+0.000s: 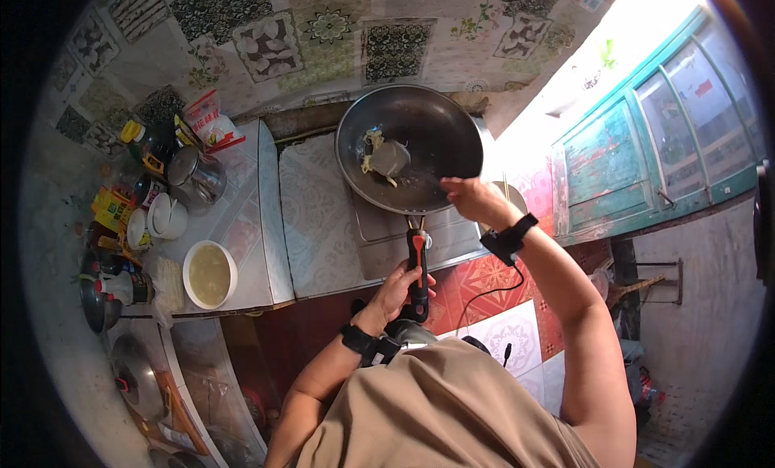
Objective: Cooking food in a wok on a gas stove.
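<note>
A dark wok with a long handle sits over the stove, tilted towards me. My left hand is wrapped around its black and red handle. Inside the wok lies a small clump of cooked, yellowish food. A round grey utensil head, perhaps a turner or ladle, rests against this food. Over the wok's lower right rim, my right hand is closed with its fingers pointing at the utensil. The utensil's handle is barely visible against the dark metal.
Left on the tiled counter stand a white bowl of cloudy liquid, a metal pot, white cups and several seasoning bottles. A teal wooden window shutter stands at right. A cable hangs from my right wristband.
</note>
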